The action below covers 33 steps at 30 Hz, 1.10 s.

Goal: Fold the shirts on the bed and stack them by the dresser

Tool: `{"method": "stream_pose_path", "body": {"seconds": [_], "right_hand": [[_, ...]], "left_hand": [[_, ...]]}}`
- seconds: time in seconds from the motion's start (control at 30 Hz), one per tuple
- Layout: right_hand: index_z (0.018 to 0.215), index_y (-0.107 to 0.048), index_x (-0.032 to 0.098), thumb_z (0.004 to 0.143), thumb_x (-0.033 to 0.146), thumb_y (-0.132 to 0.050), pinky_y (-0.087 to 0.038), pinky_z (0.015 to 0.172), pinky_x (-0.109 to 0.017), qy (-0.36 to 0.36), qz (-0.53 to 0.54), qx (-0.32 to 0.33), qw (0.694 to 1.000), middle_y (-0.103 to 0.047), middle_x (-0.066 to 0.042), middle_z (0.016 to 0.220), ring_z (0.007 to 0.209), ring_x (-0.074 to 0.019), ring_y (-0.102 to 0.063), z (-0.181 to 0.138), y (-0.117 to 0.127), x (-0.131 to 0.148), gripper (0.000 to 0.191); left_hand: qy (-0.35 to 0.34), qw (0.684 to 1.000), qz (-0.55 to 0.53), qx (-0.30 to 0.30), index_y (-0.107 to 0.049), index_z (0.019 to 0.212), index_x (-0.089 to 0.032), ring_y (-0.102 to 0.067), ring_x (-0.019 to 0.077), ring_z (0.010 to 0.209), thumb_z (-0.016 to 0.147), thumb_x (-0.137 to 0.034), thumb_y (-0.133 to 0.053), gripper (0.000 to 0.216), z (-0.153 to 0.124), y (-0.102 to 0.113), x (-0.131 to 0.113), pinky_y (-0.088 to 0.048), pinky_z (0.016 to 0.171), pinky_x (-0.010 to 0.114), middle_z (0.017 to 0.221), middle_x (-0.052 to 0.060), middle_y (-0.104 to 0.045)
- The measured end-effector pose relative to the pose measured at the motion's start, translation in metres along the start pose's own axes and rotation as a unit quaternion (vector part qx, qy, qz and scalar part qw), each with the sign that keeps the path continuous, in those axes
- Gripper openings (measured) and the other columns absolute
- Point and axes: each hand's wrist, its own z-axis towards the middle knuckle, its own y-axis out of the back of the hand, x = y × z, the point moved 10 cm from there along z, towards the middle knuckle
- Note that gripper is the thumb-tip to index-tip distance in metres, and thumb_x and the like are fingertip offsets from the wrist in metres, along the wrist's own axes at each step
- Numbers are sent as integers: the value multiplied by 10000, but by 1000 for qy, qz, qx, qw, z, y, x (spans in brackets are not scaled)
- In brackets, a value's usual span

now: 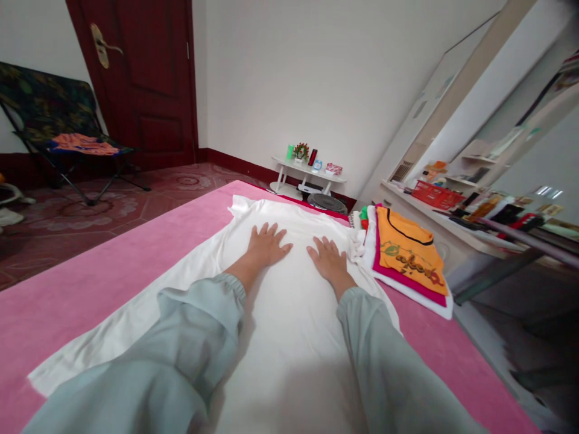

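Observation:
A white T-shirt (298, 313) lies spread out over a pink bed cover (149, 241), its collar end away from me. My left hand (266, 244) rests flat on the upper left of the shirt, fingers spread. On the upper right, my right hand (329, 260) also lies flat with its fingers apart. Neither hand holds anything. The shirt's right sleeve is bunched beside a stack of folded clothes, with an orange shirt (409, 244) on top. My grey-green sleeves cover parts of the white shirt.
A small white table (312, 172) with a plant and small items stands beyond the bed. At right, a dresser (452, 223) carries a red basket (436, 194) and bottles. A folding chair (58, 129) with orange cloth stands left, near a dark red door (149, 78).

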Motion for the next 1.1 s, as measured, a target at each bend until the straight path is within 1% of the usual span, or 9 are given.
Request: {"method": "stream_pose_path", "body": {"seconds": [0.17,0.3,0.43,0.57,0.7,0.8,0.9,0.97,1.1], "right_hand": [[1475,-191,331,918,595,-133,-159,1108,-563,-25,21,-1,999,-114,-15,1570,1431,-268,-102,25,-1,-24,619],[1478,-204,301,925,579,-164,-165,1128,-491,-32,26,-5,999,-140,-37,1566,1432,-259,-113,26,-2,-33,620],[1483,-211,250,941,541,-165,-146,1142,-419,-32,4,-17,999,-189,-71,1552,1430,-241,-137,11,0,-36,617],[1472,-246,272,935,554,-176,-214,1111,-447,-53,1,-36,998,-209,-72,1546,1414,-273,-192,-13,4,-41,611],[1463,-280,234,939,529,-200,-185,1115,-447,-72,-25,-44,996,-244,-118,1529,1388,-275,-262,-38,9,-41,606],[1466,-270,196,943,480,-217,-200,1094,-491,-108,-22,-30,993,-220,-141,1533,1399,-297,-222,-55,10,-35,598],[1459,-269,119,933,436,-244,-223,1070,-532,-131,4,4,991,-189,-176,1534,1412,-318,-165,-72,5,-16,614],[1453,-278,110,930,405,-249,-209,1076,-541,-110,16,-2,994,-184,-171,1537,1417,-308,-150,-81,4,5,601],[1428,-349,191,927,414,-259,-167,1109,-520,-20,49,-58,997,-228,-85,1540,1421,-263,-162,-94,9,35,556]], "left_hand": [[17,1000,5,13,-284,1457,-318,-134,313,1420,864,-681,-155,707,19,-2,23,-112,1107,539,1562,31,-181],[19,1000,11,15,-273,1463,-302,-139,303,1421,869,-676,-142,714,18,-2,33,-127,1115,499,1563,45,-176],[35,999,24,10,-282,1463,-286,-148,299,1420,883,-648,-160,694,1,4,38,-143,1117,480,1560,56,-184],[48,999,27,-1,-296,1459,-263,-158,301,1418,892,-628,-169,686,-23,10,41,-145,1119,473,1554,74,-200],[52,998,23,-13,-308,1456,-248,-156,310,1417,896,-617,-181,682,-45,14,42,-148,1119,478,1554,83,-198],[54,998,25,-29,-331,1445,-241,-179,318,1410,899,-604,-199,668,-59,17,41,-165,1113,485,1545,96,-224],[55,997,31,-44,-347,1438,-226,-199,319,1405,908,-582,-214,652,-72,21,37,-179,1113,480,1535,109,-248],[49,997,35,-46,-346,1439,-210,-202,312,1406,914,-570,-223,648,-82,23,34,-180,1119,470,1532,115,-253],[4,999,33,-20,-341,1441,-187,-191,278,1415,923,-564,-237,648,-103,27,33,-177,1138,434,1536,105,-241]]}}
